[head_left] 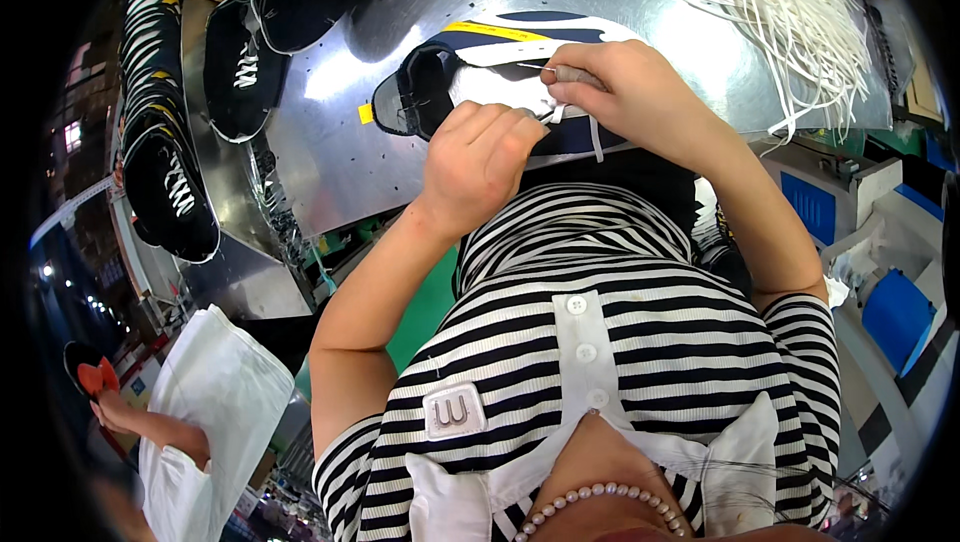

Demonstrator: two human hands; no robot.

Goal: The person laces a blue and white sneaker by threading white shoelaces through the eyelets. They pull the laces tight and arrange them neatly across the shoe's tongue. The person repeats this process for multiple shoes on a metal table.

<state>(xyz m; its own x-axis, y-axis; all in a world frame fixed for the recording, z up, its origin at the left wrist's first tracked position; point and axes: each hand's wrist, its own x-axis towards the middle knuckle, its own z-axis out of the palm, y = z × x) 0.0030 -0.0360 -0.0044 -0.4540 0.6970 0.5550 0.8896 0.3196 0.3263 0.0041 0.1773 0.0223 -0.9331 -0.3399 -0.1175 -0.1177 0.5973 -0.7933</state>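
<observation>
A dark navy shoe upper [575, 24] with white stripes and a yellow strip lies on the metal tabletop, its heel opening to the left. My left hand [478, 164] is closed over its near edge beside the opening, fingers curled and their tips partly hidden. Above the white inside of the upper, my right hand [640, 97] pinches a thin metal pick [533, 65] with a wrapped, pale handle, its point toward the left. A white shoelace [598, 139] hangs over the near side of the upper, below my right fingers.
A heap of loose white shoelaces [740, 2] covers the far right of the metal table [330, 157]. Dark laced uppers [240, 72] lie at the left, beside a long stacked row of uppers [155, 52]. Another person in white clothing [215, 392] is at the lower left.
</observation>
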